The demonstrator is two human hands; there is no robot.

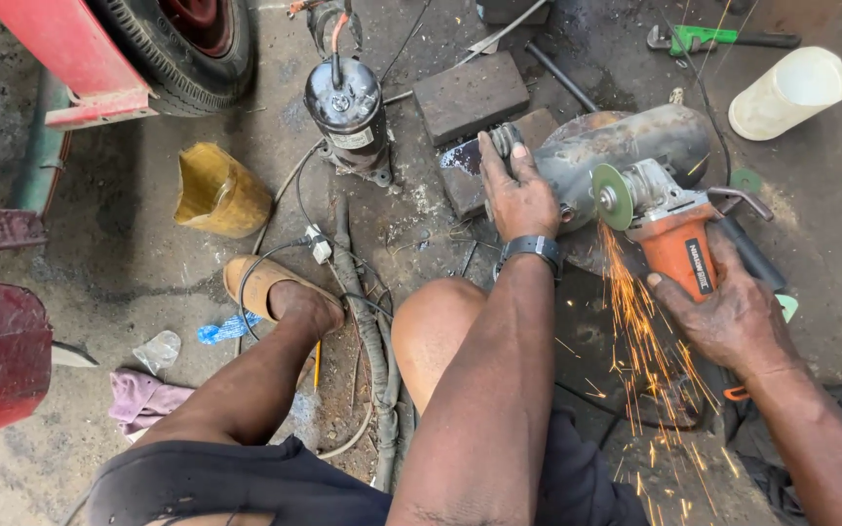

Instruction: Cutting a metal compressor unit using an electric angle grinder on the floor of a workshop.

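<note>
Orange sparks spray down from the green disc of the orange angle grinder (pixel 669 229); our right hand (pixel 733 317) is wrapped tight round its body. Our left hand (pixel 518 195) presses flat, fingers together, on the dark grey metal cylinder (pixel 635 141) lying on brick blocks (pixel 470 97). Black compressor can (pixel 348 107), white label on its side, stands beyond. White plastic tub (pixel 791 90) far right.
</note>
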